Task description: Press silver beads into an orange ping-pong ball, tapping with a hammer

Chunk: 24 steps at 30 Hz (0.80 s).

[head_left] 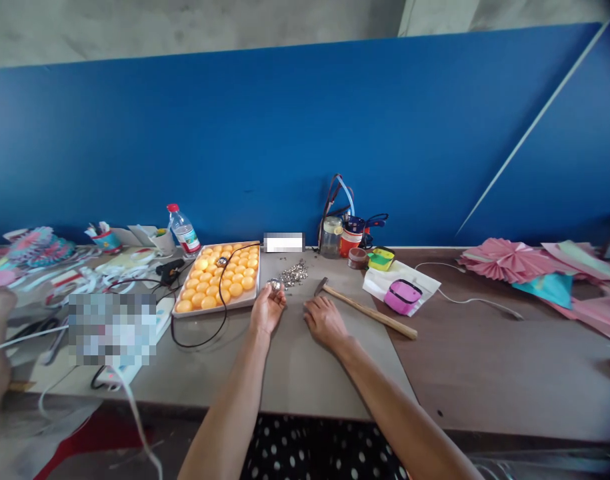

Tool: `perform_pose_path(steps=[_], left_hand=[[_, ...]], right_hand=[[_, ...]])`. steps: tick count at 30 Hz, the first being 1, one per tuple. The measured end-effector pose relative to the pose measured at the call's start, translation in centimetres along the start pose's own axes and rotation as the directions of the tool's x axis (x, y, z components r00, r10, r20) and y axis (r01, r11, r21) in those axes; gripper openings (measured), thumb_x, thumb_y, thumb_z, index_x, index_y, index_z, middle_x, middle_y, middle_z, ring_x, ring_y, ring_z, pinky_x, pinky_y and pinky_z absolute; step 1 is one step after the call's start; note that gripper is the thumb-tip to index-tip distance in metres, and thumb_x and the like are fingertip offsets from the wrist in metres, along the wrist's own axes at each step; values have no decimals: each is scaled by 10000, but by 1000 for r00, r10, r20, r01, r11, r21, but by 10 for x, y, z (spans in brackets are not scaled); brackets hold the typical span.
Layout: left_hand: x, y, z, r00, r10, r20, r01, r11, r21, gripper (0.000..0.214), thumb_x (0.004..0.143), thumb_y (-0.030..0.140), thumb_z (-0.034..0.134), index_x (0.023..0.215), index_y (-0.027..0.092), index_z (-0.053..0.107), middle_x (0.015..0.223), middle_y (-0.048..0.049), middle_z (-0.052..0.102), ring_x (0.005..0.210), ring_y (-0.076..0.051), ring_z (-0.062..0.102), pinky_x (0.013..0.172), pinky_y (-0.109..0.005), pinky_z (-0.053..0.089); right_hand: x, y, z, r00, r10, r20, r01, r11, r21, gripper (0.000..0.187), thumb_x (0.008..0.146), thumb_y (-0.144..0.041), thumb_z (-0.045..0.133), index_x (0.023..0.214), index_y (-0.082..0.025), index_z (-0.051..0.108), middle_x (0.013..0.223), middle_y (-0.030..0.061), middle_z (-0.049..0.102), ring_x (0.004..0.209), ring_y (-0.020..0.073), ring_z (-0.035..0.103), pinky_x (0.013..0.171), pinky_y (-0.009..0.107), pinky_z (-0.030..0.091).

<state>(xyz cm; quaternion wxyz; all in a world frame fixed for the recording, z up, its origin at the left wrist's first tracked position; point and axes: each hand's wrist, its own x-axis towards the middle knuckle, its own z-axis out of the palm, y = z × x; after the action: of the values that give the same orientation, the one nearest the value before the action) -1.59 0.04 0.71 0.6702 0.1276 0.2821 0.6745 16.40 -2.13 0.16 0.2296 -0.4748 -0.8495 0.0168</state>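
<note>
1. my left hand (267, 312) is raised palm-up, its fingertips pinching a small silvery ball (275, 285), just near of the pile of silvery bits (294, 273).
2. my right hand (325, 321) lies spread flat on the worktop (295, 373), just beside the hammer (369, 312) head.
3. the tray of yellow balls (219, 280) sits left of my left hand.

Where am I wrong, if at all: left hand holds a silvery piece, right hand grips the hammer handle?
The head view shows the right hand flat on the table beside the head of the hammer, not gripping it. The left hand does hold the silvery piece.
</note>
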Motion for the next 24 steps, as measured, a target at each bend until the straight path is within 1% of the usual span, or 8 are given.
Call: perform_pose_path(steps=[4,7,11,13,15,18,21,24], left_hand=[[1,-1,0,1000,0,8,0,1000,-7,132,772,247,638,834,138,593,840,-74,663,625,-102,599,579,-223,504],[1,-1,0,1000,2,19,-2,1000,-18,128,769,242,640,835,144,589,841,-71,663,628,-101,595,586,-224,501],[0,-2,0,1000,-4,20,4,1000,-28,133,770,248,642,831,143,589,841,-70,663,632,-99,596,585,-220,495],[1,-2,1,1000,-10,10,10,1000,-26,144,765,258,649,829,142,591,832,-66,664,625,-95,596,577,-215,492],[2,-3,1,1000,-10,-3,10,1000,-21,149,762,262,652,832,144,594,815,-56,665,614,-93,596,568,-211,488],[4,-3,-1,1000,-5,-2,5,1000,-13,151,765,264,648,849,147,599,789,-44,664,608,-95,598,566,-212,488],[5,-4,-2,1000,0,2,0,1000,-11,147,769,262,644,849,148,599,783,-43,662,609,-95,596,566,-212,486],[5,-5,-2,1000,2,9,-2,1000,-5,144,768,259,646,842,147,594,781,-44,659,607,-92,591,560,-207,480]], right_hand=[[4,-2,-3,997,-17,74,17,1000,-3,239,862,-282,495,1061,-199,598,1076,76,588,1031,197,470,907,312,338],[6,-1,0,994,43,97,-41,999,-30,245,854,-305,507,1059,-208,597,1135,77,576,1087,207,451,950,327,309],[14,2,9,972,234,28,-229,966,-124,346,834,-365,518,1116,-175,580,1296,126,485,1194,269,378,992,382,262],[22,2,9,963,268,-27,-269,950,-160,384,823,-327,523,1164,-154,550,1348,147,432,1203,286,368,993,396,253],[34,2,8,968,247,-50,-252,953,-169,386,826,-229,489,1205,-159,516,1316,146,460,1147,268,419,965,383,275],[53,1,7,962,273,4,-270,955,-122,357,848,-134,394,1174,-193,528,1133,119,572,1005,224,501,856,336,338],[67,1,14,955,295,2,-294,953,-76,326,868,-142,368,1132,-204,548,1060,106,594,948,211,518,800,312,350],[75,3,26,954,300,-7,-299,952,-62,276,861,-155,394,1069,-189,573,1032,106,607,938,222,517,781,312,345]])
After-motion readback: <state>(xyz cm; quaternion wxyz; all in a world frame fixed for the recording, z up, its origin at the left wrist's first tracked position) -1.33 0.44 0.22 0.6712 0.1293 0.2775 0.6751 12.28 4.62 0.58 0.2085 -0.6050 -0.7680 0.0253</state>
